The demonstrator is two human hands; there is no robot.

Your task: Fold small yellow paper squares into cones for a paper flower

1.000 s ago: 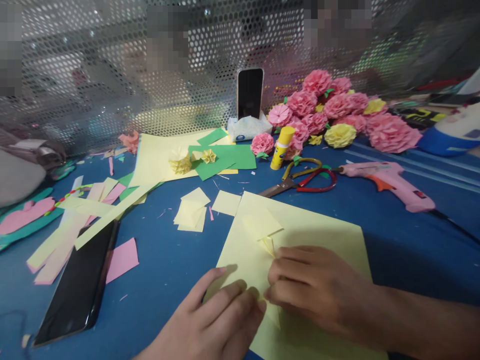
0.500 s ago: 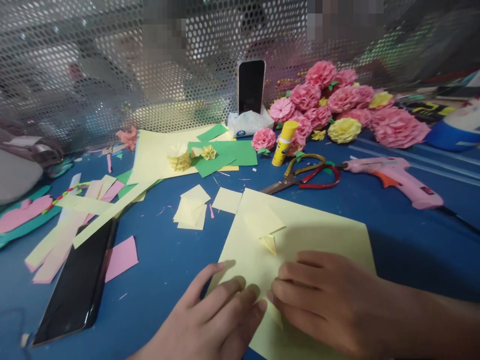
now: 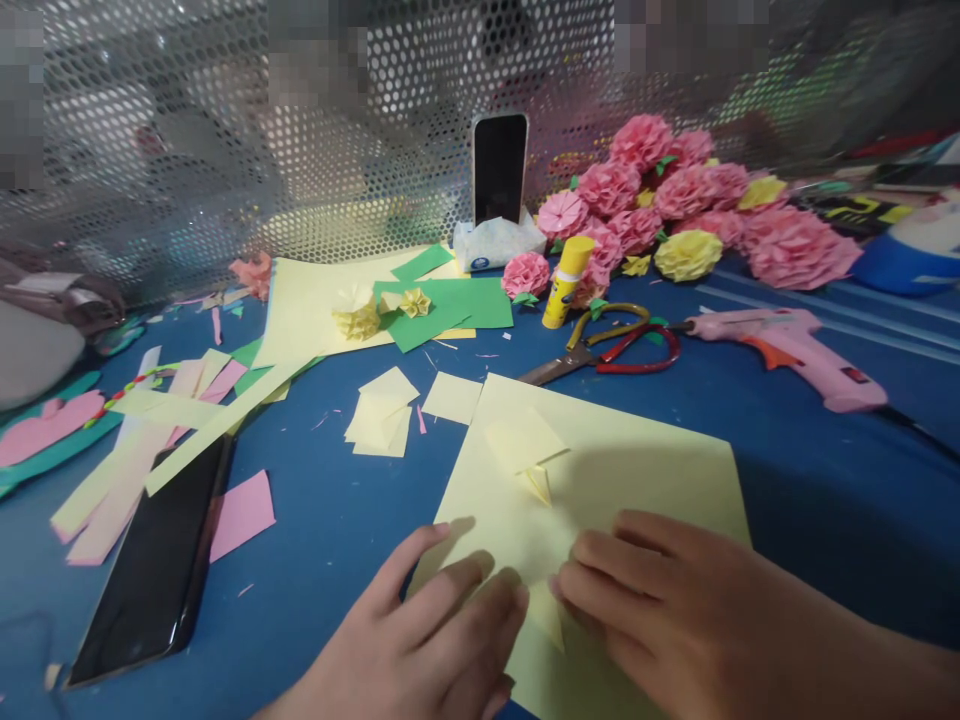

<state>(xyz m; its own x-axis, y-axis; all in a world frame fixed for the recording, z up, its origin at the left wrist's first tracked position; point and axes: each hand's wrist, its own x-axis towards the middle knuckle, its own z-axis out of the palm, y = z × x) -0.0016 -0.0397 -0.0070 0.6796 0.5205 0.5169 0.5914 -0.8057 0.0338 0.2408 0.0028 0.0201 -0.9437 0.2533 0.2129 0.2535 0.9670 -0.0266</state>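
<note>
A small folded piece of pale yellow paper (image 3: 546, 615) lies on a larger pale yellow sheet (image 3: 660, 470) in front of me. My left hand (image 3: 442, 620) rests on the sheet's left side, fingers apart, their tips at the small piece's left edge. On the other side, my right hand (image 3: 652, 590) has its fingers curled together, and its fingertips pinch the piece's upper right edge. Higher on the sheet are a yellow paper square (image 3: 529, 438) and a tiny folded yellow piece (image 3: 538, 484).
Loose yellow squares (image 3: 381, 415) lie left of the sheet. Beyond it are scissors (image 3: 600, 345), a glue stick (image 3: 568, 283), a pink glue gun (image 3: 787, 345) and pink paper flowers (image 3: 637, 200). A phone (image 3: 154, 570) lies at left; another phone (image 3: 499, 170) stands upright behind.
My right hand has shifted slightly to the right, widening the gap between my hands and showing more of the small folded paper. My left hand has hardly moved.
</note>
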